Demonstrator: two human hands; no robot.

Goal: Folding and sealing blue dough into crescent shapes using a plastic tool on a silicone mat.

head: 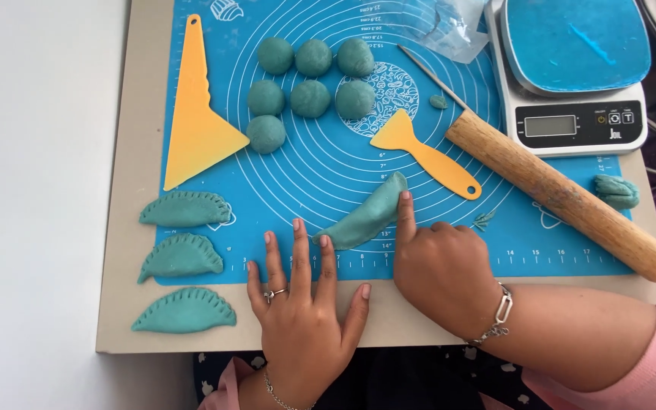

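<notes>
1. Left hand (298,304): fingers spread flat, tips touching the folded teal dough piece (366,216) at mat centre-near.
2. Right hand (438,266): fingers curled, index pressing its edge.
3. Done: three crimped dumplings (184,258), left.
4. Left: seven dough balls (309,76), far.
5. Surface: blue silicone mat (571,250), beige worktop (127,228); rolling pin (563,193), kitchen scale (578,121) right.

Open blue mat lies left of the folded teal dumpling (366,216); the small yellow scraper (427,156) and wooden rolling pin (563,196) crowd its right, dough balls (310,99) beyond it.

Teal dough balls (311,77) on a blue white-lined mat (328,163); yellow scraper (197,114).
</notes>
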